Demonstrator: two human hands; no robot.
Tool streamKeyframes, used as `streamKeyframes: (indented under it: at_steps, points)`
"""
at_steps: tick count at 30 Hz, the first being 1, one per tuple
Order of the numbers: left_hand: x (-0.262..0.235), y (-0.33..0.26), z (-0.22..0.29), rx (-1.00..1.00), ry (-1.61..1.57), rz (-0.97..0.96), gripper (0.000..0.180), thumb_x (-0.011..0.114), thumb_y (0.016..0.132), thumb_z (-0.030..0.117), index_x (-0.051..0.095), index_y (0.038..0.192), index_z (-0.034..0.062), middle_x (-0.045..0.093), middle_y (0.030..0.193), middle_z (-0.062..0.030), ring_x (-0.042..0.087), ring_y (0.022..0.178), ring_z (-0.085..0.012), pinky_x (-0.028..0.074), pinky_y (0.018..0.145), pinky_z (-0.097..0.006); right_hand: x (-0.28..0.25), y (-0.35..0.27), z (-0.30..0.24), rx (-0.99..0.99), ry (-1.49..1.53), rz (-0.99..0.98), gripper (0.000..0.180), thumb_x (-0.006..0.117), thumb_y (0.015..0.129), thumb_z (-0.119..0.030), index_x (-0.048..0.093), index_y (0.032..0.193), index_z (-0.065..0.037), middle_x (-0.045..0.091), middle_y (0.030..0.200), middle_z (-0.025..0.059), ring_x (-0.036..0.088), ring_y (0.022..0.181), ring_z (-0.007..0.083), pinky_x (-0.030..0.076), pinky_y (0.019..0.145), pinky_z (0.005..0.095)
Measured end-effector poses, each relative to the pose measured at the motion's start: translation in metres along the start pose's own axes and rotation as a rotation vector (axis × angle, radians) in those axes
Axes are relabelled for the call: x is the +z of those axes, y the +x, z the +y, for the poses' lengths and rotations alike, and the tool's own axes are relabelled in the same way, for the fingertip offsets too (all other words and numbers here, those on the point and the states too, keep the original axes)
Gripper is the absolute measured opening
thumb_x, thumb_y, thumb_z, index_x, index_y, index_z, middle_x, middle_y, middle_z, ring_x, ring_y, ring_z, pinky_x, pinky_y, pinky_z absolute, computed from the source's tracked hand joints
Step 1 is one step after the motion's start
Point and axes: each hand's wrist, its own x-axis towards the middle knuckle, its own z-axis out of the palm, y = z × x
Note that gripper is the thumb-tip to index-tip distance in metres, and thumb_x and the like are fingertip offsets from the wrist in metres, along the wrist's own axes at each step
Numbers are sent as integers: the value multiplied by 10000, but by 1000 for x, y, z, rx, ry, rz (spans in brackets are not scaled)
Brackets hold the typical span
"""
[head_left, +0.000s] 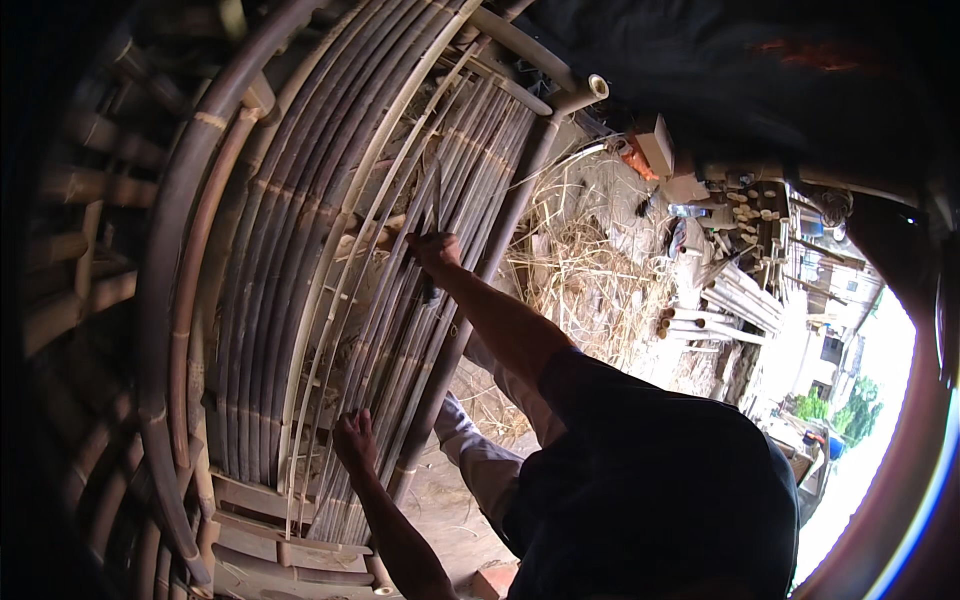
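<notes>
Bamboo slats [418, 335] are lying side by side along the person's side of a bamboo frame, running lengthwise beside a thick bamboo pole [522, 190]. The right hand [437, 255] is grasping a long-bladed tool [436, 195] above the slats; the blade is pointing toward the top of the view. The left hand [355, 438] is clenching low over the same slats; whether it is gripping one cannot be told. A pale strip [318, 345] is running lengthwise to the left of these slats. Farther left, a second row of slats [290, 225], dark and closely set, is filling another part of the frame. Dry shavings [590, 265] are covering the ground beyond the thick pole. Cut bamboo poles [740, 305] are lying in a stack farther right, and greenery [850, 405] is showing in the bright opening.
</notes>
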Motion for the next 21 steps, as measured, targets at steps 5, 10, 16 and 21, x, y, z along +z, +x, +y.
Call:
streamKeyframes:
  at_steps: [5, 10, 16, 21]
  points:
    - [19, 19, 8, -36, 66, 10, 317, 633, 928, 337, 632, 984, 25, 649, 976, -152, 670, 889, -285, 533, 728, -396, 10, 26, -10, 48, -3, -94, 380, 794, 790, -393, 707, 781, -24, 677, 675, 44, 620, 551, 111, 504, 526, 297]
    - [31, 20, 2, -123, -114, -5, 348, 654, 911, 344, 612, 1038, 22, 614, 1056, -189, 660, 928, -313, 531, 790, -421, 8, 28, -7, 30, 17, -118, 482, 770, 772, -490, 712, 777, -11, 671, 656, 117, 677, 618, 206, 529, 573, 393]
    - [67, 27, -35, 101, 294, 112, 715, 627, 893, 453, 408, 1414, 14, 478, 1368, -245, 396, 1323, -394, 301, 1113, -503, 23, 48, 15, 33, -150, -4, 445, 787, 781, -446, 673, 696, -24, 638, 604, 42, 606, 507, 139, 496, 499, 331]
    - [85, 42, -66, -100, 41, 367, 740, 522, 936, 535, 377, 1430, 4, 440, 1407, -246, 395, 1320, -407, 296, 1116, -511, 19, 31, 50, -1, -15, 187, 465, 804, 747, -453, 575, 638, -63, 546, 600, 57, 508, 588, 197, 452, 569, 405]
